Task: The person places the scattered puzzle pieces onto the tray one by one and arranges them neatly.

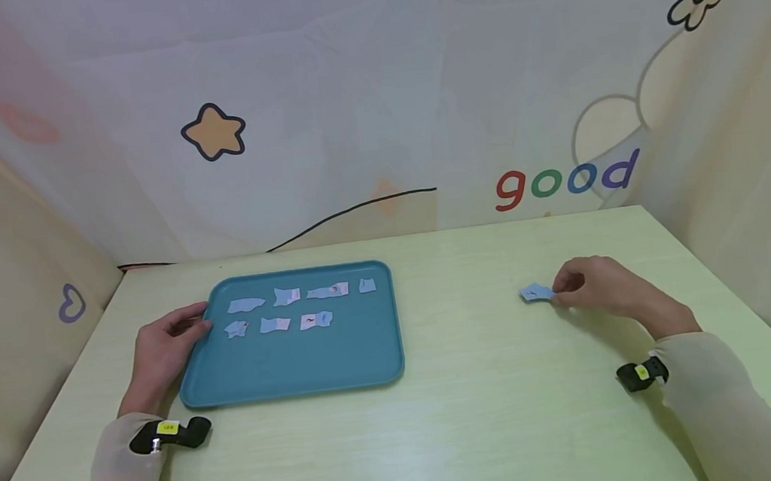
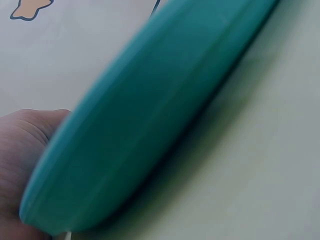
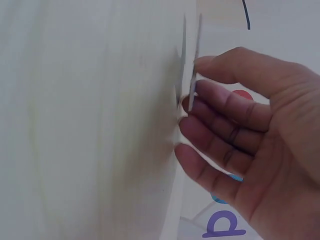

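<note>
A blue tray (image 1: 293, 365) lies on the table, with several torn light blue and pink paper pieces (image 1: 246, 305) laid out in two rows on it. At the tray's left edge my left hand (image 1: 166, 352) holds the rim between thumb and fingers. The left wrist view shows the tray's side wall (image 2: 125, 115) hiding most of that hand's fingers. Out to the right, my right hand (image 1: 596, 288) pinches a torn light blue paper piece (image 1: 535, 293) with dark marks. Seen edge-on in the right wrist view, this piece stands between thumb and fingertips, just off the tabletop.
The pale wood-look table (image 1: 467, 415) extends between tray and right hand. A printed cloth backdrop (image 1: 349, 122) with a star, a flower and the word "good" rises behind the table, and cloth also hangs at both sides.
</note>
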Demonstrator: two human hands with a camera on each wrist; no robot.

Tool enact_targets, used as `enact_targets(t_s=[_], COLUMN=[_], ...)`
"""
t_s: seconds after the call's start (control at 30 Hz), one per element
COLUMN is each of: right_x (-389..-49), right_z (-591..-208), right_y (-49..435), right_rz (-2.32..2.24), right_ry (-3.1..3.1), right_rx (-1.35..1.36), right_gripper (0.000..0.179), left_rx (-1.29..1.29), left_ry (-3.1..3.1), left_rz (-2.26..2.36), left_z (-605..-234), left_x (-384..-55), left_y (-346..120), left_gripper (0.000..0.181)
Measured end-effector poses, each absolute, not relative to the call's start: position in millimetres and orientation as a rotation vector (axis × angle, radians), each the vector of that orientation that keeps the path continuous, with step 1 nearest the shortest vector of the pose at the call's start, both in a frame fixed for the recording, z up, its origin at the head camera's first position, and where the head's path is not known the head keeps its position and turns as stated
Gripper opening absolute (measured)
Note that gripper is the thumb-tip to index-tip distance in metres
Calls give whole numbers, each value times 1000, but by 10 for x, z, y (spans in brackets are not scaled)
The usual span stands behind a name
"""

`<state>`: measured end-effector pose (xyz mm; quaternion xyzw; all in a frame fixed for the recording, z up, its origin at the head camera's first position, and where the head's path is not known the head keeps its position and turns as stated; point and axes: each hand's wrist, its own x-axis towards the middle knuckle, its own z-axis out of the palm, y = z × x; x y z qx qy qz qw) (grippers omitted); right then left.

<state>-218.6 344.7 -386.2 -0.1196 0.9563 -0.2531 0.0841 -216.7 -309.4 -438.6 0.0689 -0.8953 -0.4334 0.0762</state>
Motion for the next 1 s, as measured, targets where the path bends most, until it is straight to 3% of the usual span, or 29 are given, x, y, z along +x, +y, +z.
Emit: enact_targets(t_s=[0.3,0.57,1.0], right_x=[-2175,-2131,-2207], right_z=[-3883,-3854,-3795], right_y=[3324,3129,2471], right_rz=[-882,-948,-1058], right_ry=[2882,2908,2908], right_rx=[-431,-532,-729], right_gripper=[27,23,22], left_rx=[191,199,193], left_ry=[-2669,-2669,-2670], left_rz=[-1303,-1289,-1255], left_z=[-4368,-4384,-4404], left_x=[-2158,-2160,-2170], left_y=[-3103,-3086,-3093], left_gripper=[44,43,43])
